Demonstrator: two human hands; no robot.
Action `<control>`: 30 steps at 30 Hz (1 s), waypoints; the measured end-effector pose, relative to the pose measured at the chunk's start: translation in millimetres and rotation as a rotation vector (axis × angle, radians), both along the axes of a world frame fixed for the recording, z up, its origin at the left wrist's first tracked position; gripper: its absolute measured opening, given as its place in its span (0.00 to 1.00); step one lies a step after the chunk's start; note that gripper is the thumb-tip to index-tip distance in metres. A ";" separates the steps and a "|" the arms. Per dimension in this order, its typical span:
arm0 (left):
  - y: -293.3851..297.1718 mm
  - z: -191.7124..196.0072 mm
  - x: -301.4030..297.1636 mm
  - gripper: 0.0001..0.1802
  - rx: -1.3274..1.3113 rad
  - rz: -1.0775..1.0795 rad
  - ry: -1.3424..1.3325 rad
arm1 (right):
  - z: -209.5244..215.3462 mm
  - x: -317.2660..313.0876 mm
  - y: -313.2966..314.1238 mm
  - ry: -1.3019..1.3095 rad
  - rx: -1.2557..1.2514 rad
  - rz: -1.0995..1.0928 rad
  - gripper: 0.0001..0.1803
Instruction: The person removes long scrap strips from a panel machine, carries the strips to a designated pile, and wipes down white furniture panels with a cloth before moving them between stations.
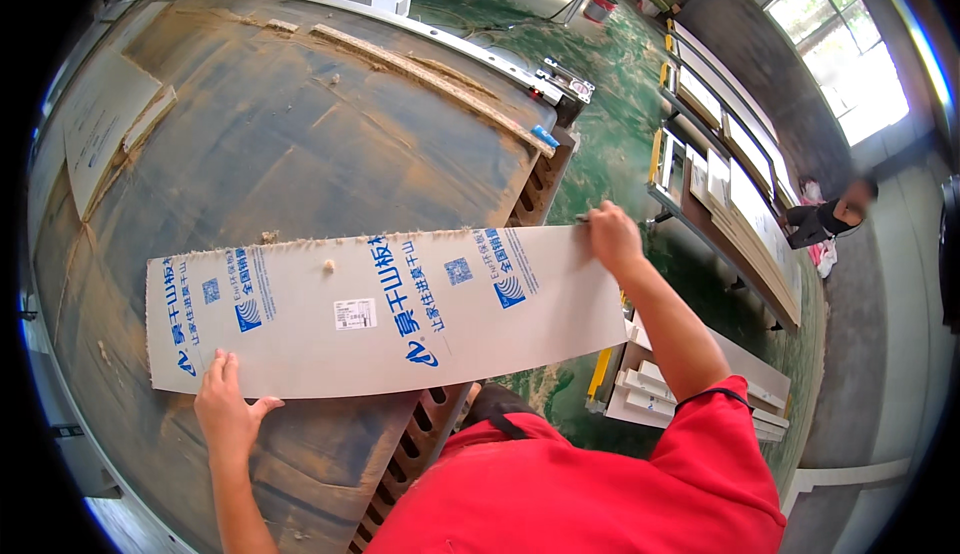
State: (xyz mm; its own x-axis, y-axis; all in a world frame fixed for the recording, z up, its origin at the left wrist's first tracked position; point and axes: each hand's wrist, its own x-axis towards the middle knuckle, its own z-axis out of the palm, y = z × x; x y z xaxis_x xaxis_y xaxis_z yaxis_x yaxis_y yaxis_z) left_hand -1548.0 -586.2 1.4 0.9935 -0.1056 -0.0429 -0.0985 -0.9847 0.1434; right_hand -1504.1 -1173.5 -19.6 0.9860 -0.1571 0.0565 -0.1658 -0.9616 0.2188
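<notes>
A long pale grey board (460,304) with blue print and a white paper label (354,314) lies across the work table's near right edge, its right end jutting past it. Its far edge is rough and fuzzy with chips. My left hand (226,409) rests at the near edge toward the left end, fingers flat on top and thumb spread. At the far right corner my right hand (612,239) is closed. A small dark tip (582,218) sticks out from its fingers; the rest of that object is hidden.
Sawdust covers the dark table (250,144). A narrow offcut strip (430,84) lies at the far side, and pale panel pieces (105,134) at the left. Racks with stacked boards (730,204) stand on the green floor at right, near another person (835,216).
</notes>
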 end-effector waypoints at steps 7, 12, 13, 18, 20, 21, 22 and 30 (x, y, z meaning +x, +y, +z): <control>-4.9 5.6 0.2 0.48 0.019 0.027 0.031 | -1.8 -2.1 67.6 -0.213 0.297 0.319 0.05; -5.2 4.4 -0.7 0.48 0.026 0.031 0.034 | -22.0 1.6 -25.8 -0.017 -0.128 0.097 0.04; -5.1 4.5 0.0 0.48 0.035 0.017 0.035 | -25.0 -2.0 -65.7 -0.027 0.040 0.009 0.04; -7.0 5.6 2.2 0.49 0.055 0.030 0.088 | 17.0 6.0 -38.8 -0.270 0.401 0.094 0.06; -10.5 9.5 7.9 0.49 0.076 0.023 0.101 | -4.3 8.8 -7.9 -0.118 0.246 0.306 0.06; -11.7 10.3 8.1 0.49 0.069 0.024 0.089 | -8.0 6.4 -3.1 -0.123 0.271 0.362 0.04; -11.2 10.8 5.0 0.49 0.067 0.025 0.081 | -14.7 4.1 -1.1 -0.125 0.301 0.418 0.02; -4.3 4.1 1.5 0.50 0.080 0.041 0.121 | 24.9 -4.8 -73.8 -0.268 0.439 0.068 0.07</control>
